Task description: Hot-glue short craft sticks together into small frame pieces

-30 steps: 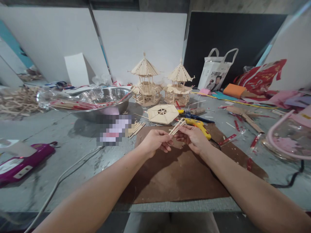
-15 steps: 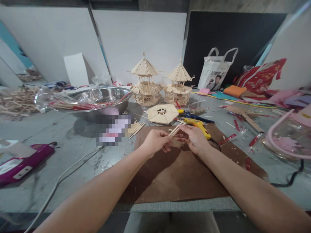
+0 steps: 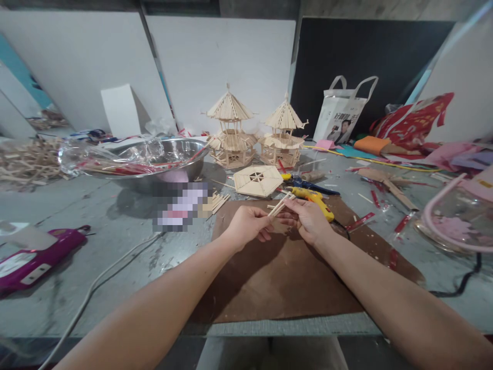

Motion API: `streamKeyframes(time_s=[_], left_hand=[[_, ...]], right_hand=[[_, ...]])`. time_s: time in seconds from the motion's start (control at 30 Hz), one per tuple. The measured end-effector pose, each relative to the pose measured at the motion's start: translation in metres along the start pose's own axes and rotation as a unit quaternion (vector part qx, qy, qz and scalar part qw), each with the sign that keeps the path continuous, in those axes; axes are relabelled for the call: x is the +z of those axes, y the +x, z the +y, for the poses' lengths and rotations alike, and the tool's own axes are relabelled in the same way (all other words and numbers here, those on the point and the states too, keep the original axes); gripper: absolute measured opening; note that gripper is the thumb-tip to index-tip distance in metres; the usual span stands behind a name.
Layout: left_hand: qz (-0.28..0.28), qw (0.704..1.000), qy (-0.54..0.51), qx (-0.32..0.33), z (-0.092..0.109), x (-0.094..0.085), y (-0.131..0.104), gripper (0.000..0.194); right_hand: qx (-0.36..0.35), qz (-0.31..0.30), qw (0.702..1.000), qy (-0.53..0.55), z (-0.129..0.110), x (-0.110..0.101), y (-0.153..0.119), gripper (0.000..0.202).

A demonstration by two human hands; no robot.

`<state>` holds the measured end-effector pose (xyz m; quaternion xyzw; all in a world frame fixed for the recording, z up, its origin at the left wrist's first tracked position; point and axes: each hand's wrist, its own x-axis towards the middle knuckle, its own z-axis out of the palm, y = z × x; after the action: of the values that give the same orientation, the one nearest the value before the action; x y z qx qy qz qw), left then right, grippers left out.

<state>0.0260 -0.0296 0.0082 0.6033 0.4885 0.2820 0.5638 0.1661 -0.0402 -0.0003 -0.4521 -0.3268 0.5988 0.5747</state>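
Observation:
Between my two hands are a few thin pale wooden sticks, slanting up to the right above the brown mat. My left hand pinches their lower left end. At the upper right end, my right hand grips them between thumb and fingers. Whether the sticks are joined to each other is too small to tell. Just beyond my hands lies a hexagonal panel of sticks with a spoked opening in its middle. A yellow glue gun rests right behind my right hand.
Two stick-built pagodas stand at the back. A steel bowl with plastic-wrapped items is to their left, near loose sticks. The brown mat lies under my hands. A purple power strip and grey cable are at left.

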Motion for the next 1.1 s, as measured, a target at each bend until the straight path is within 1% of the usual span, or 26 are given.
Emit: streamKeyframes(time_s=[0.5, 0.93, 1.0, 1.1], left_hand=[[0.011, 0.999, 0.039, 0.016, 0.0001, 0.0017, -0.0003, 0.017], [0.005, 0.999, 0.046, 0.025, -0.0015, 0.0016, 0.0010, 0.017], [-0.001, 0.999, 0.045, 0.025, -0.0019, 0.0009, 0.0013, 0.017], [-0.026, 0.999, 0.029, 0.025, -0.0031, -0.0020, 0.0022, 0.021]], right_hand=[[-0.002, 0.008, 1.000, 0.009, 0.0005, 0.0002, 0.0008, 0.005], [-0.002, 0.002, 1.000, 0.003, 0.0004, -0.0004, 0.0006, 0.008], [-0.002, 0.004, 1.000, 0.000, -0.0001, -0.0005, 0.0005, 0.008], [0.001, 0.006, 1.000, -0.004, -0.0013, -0.0007, 0.0004, 0.008]])
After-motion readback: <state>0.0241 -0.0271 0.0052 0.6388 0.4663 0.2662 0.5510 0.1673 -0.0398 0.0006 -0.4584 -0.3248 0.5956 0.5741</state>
